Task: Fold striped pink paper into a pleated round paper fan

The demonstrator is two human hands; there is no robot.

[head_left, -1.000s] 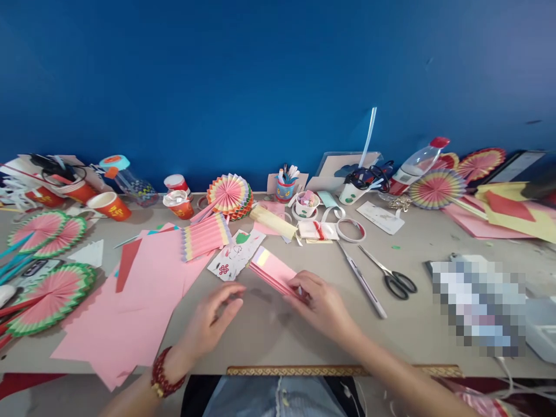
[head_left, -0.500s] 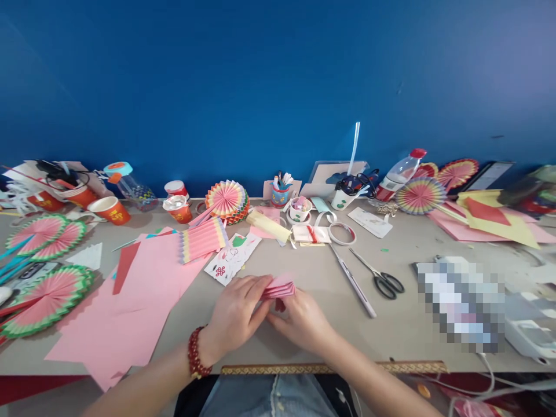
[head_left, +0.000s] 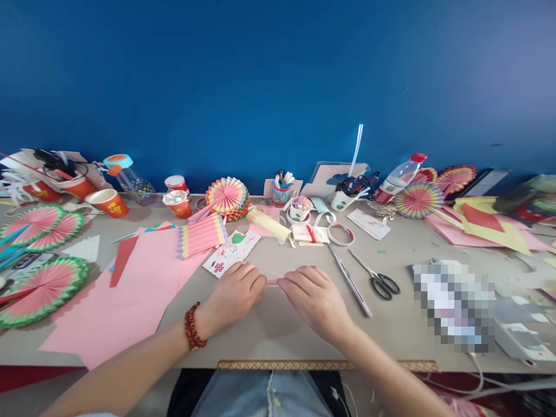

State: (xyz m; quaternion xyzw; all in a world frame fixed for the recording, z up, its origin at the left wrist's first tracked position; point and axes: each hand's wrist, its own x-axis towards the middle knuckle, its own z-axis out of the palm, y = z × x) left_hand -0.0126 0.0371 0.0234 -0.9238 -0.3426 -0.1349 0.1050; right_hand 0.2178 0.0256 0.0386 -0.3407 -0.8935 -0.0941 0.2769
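Folded pink paper (head_left: 272,282) shows as a thin strip between my two hands, above the middle of the table. My left hand (head_left: 237,292), with a red bead bracelet at the wrist, grips its left end with curled fingers. The right end is pinched in my right hand (head_left: 313,295). Most of the paper is hidden by the fingers. A pleated pink, yellow and purple paper (head_left: 202,236) lies beyond my left hand, beside a white printed card (head_left: 232,253).
Large pink sheets (head_left: 130,307) cover the left side. Right of my hands lie a pale cutter (head_left: 351,284) and black-handled scissors (head_left: 384,286). Cups, a tape roll (head_left: 341,234), round paper fans (head_left: 226,197) and a bottle (head_left: 399,176) stand or lie farther back.
Both hands have turned over, knuckles up, and moved slightly forward. The pink folds that showed above the fingers are now a thin strip between them.
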